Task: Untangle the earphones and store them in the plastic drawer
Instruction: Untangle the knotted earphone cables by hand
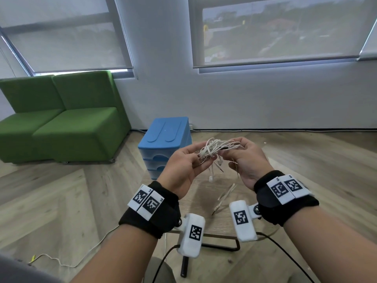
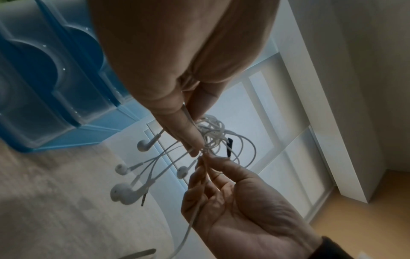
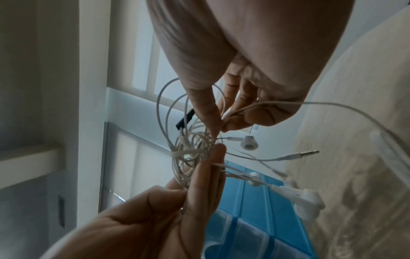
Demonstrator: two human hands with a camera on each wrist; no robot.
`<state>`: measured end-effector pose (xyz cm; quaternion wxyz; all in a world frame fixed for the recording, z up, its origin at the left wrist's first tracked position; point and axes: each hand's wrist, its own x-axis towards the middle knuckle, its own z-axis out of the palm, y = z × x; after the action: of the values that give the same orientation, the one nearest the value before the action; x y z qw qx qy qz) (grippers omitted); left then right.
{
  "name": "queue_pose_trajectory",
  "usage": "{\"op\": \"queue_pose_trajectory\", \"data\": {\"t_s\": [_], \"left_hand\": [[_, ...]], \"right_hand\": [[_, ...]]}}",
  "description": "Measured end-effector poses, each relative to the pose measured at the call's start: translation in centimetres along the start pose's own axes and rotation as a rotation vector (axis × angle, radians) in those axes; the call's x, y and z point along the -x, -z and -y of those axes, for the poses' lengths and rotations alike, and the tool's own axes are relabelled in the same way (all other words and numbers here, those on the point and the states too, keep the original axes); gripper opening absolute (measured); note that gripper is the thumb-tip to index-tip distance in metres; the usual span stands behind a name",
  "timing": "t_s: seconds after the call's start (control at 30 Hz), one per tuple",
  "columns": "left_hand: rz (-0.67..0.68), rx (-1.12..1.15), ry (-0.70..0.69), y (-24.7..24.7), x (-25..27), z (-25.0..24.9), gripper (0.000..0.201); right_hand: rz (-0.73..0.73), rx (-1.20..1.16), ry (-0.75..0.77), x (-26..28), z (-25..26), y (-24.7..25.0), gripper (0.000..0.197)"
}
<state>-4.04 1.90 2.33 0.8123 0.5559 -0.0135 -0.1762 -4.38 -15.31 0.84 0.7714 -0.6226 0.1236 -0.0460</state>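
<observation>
A tangle of white earphones (image 1: 214,149) hangs in the air between both hands, above and in front of the blue plastic drawer unit (image 1: 165,137). My left hand (image 1: 201,158) pinches the knot of cords from the left. My right hand (image 1: 224,152) pinches cords on the right side. In the left wrist view the earphones (image 2: 213,133) bunch at my left hand (image 2: 197,147), with several earbuds dangling toward the drawer unit (image 2: 44,78). In the right wrist view my right hand (image 3: 219,126) nips a strand of the earphones (image 3: 193,149), and a jack plug (image 3: 308,153) sticks out. The drawers look closed.
A green sofa (image 1: 61,119) stands at the left against the wall. A black metal frame (image 1: 220,245) lies on the wooden floor below my wrists. A white cable (image 1: 61,262) trails across the floor at the lower left. Windows with blinds fill the far wall.
</observation>
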Motion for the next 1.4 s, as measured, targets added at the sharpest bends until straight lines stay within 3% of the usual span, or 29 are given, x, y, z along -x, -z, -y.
{"op": "queue_pose_trajectory", "data": {"t_s": [0.17, 0.27, 0.33, 0.4, 0.47, 0.53, 0.7, 0.93, 1.03, 1.17, 1.3, 1.4], "left_hand": [[-0.070, 0.081, -0.019, 0.1, -0.7, 0.3, 0.058], [-0.117, 0.116, -0.030, 0.0, -0.9, 0.1, 0.053], [-0.125, 0.125, -0.037, -0.3, -0.9, 0.0, 0.050], [-0.096, 0.115, -0.044, -0.4, -0.7, -0.1, 0.047], [-0.047, 0.078, -0.027, -0.5, -0.2, -0.3, 0.045], [-0.022, 0.044, 0.003, -0.6, 0.2, -0.6, 0.046], [0.045, -0.071, 0.002, -0.8, 1.2, -1.1, 0.040], [0.066, -0.393, -0.074, -1.7, 0.9, -0.9, 0.051], [0.073, -0.520, -0.147, -1.4, 0.5, -0.5, 0.036], [0.026, -0.652, -0.323, -0.3, -0.4, 0.8, 0.014], [-0.147, -0.714, -0.412, 0.1, -1.0, 2.1, 0.025], [-0.072, -0.555, -0.390, -0.4, -0.9, 1.9, 0.021]], "right_hand": [[-0.131, 0.136, 0.142, -0.2, 0.4, 0.7, 0.030], [-0.214, 0.244, 0.390, 0.3, 0.9, 0.9, 0.026], [-0.164, 0.461, 0.638, 1.2, 1.0, 0.6, 0.024], [0.022, 0.695, 0.820, 1.9, 0.7, -0.1, 0.018], [0.150, 0.916, 0.890, 2.0, -0.2, -0.6, 0.019], [0.106, 1.061, 0.907, 1.7, -1.0, -0.7, 0.019], [0.014, 1.071, 0.948, 1.8, -0.8, -0.7, 0.020], [-0.062, 0.902, 0.882, 1.3, -0.4, -0.6, 0.016], [-0.031, 0.799, 0.841, 1.1, 0.0, -0.4, 0.012], [0.040, 0.492, 0.559, 0.8, 0.8, -0.1, 0.012], [0.139, 0.179, 0.352, 0.5, 1.1, 0.1, 0.011], [0.210, 0.087, 0.262, 0.8, 1.3, 0.1, 0.009]]}}
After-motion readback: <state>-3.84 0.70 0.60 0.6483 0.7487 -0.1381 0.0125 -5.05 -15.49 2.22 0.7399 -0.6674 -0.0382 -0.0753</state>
